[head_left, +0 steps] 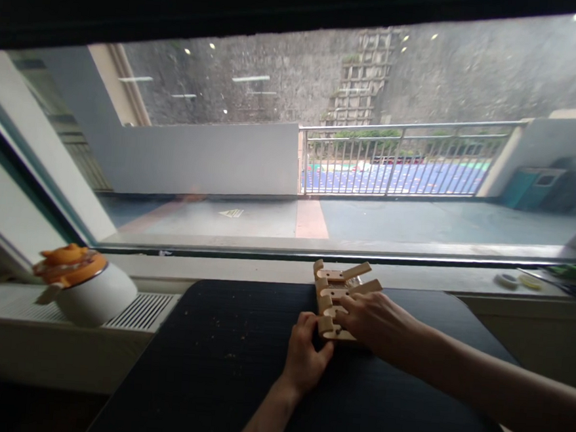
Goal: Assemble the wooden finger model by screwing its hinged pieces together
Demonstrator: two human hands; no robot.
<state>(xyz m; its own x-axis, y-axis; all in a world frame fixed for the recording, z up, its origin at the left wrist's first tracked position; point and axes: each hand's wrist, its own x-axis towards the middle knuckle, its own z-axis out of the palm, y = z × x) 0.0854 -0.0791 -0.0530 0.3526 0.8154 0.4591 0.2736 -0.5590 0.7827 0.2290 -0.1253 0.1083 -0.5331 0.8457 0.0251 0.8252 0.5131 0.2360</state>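
A pale wooden rack with curled ends, slots and small dark holes stands at the far side of the black table. Several of its wooden pieces tilt up to the right. My left hand is closed around its near left corner, thumb at the front and fingers along the side. My right hand reaches in from the right, with fingers bent down onto the near slats. Its palm and fingertips hide part of the rack's near right side, so the exact grip there is partly covered.
The black table has light crumbs on its left part. Beyond it runs a window sill under a large window. A white pot with an orange top stands at left. Tape rolls and scissors lie at right.
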